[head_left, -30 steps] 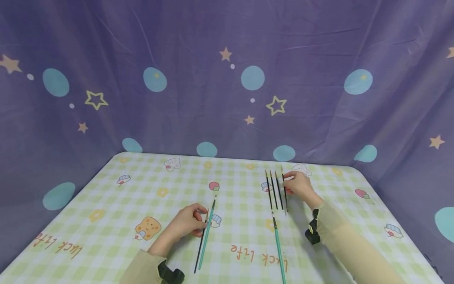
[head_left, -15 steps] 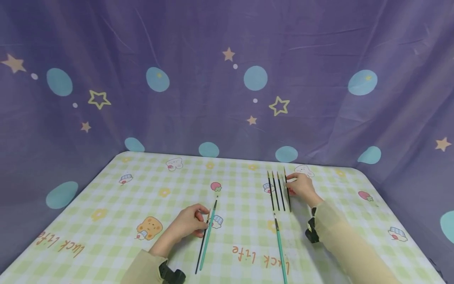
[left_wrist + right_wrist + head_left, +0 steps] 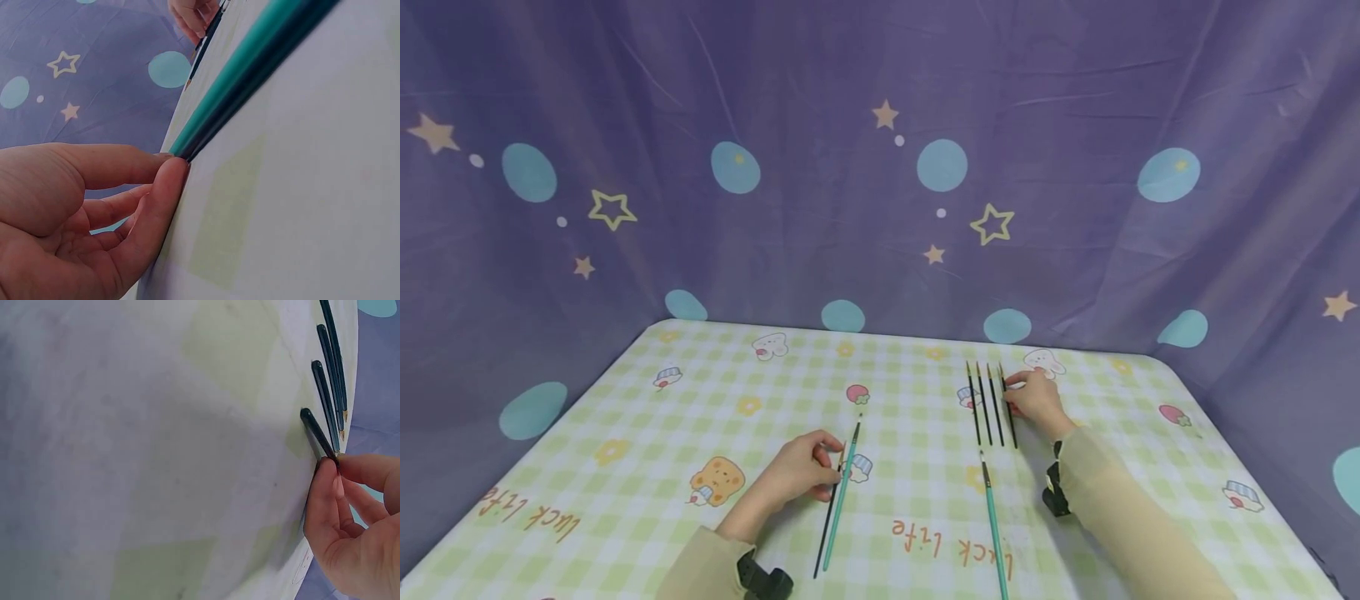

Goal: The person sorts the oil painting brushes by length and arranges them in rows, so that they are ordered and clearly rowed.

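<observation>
My left hand [image 3: 801,467] pinches a thin black paintbrush [image 3: 824,533] between thumb and index finger, close to its bristle end. Right alongside it lies a teal paintbrush [image 3: 841,500]; the two handles run together in the left wrist view. At the back right, my right hand [image 3: 1036,398] pinches another black paintbrush [image 3: 1011,421], low over the tablecloth. That brush is the rightmost of a row; its handle end [image 3: 317,428] points away from the fingers in the right wrist view. Three more black paintbrushes [image 3: 973,408] lie roughly parallel to its left, bristles toward the back.
A second teal paintbrush [image 3: 991,517] lies in front of the black row, its handle running past the bottom of the head view. The checked tablecloth [image 3: 700,433] carries printed pictures and lettering. A purple curtain [image 3: 820,208] hangs behind the table.
The rightmost black brush has been drawn slightly toward me and lowered alongside the row, the right hand still holding it. My left hand keeps its place on its brush.
</observation>
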A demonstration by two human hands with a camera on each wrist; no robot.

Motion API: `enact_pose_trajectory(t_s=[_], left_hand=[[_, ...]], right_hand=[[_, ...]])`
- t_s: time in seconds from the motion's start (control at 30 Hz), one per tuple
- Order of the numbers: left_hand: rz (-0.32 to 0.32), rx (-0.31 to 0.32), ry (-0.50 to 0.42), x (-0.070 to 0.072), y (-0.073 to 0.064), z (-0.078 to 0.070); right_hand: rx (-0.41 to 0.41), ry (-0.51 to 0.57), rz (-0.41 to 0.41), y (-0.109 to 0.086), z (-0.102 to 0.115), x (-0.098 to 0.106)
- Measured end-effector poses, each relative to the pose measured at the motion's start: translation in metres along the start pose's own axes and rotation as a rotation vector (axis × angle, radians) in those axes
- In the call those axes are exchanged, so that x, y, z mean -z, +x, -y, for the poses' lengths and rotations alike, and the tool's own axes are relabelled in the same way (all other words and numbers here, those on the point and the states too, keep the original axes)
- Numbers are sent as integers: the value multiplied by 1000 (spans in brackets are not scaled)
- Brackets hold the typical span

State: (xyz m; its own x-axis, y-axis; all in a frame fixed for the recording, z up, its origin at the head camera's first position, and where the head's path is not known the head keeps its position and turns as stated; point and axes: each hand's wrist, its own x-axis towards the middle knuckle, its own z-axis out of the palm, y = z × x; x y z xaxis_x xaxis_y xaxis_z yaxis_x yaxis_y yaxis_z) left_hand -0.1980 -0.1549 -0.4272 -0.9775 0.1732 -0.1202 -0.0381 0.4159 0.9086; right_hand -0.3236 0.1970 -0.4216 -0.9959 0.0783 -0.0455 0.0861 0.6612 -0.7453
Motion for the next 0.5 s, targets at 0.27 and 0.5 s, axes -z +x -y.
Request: enact_pose_trajectory(t_s=[0.27, 0.5], left_hand=[[4, 13, 6, 1, 2, 2], [3, 11, 4, 1, 3, 3]], right_hand=[[19, -57, -13, 2, 0, -3], [19, -83, -2, 3, 2, -3]])
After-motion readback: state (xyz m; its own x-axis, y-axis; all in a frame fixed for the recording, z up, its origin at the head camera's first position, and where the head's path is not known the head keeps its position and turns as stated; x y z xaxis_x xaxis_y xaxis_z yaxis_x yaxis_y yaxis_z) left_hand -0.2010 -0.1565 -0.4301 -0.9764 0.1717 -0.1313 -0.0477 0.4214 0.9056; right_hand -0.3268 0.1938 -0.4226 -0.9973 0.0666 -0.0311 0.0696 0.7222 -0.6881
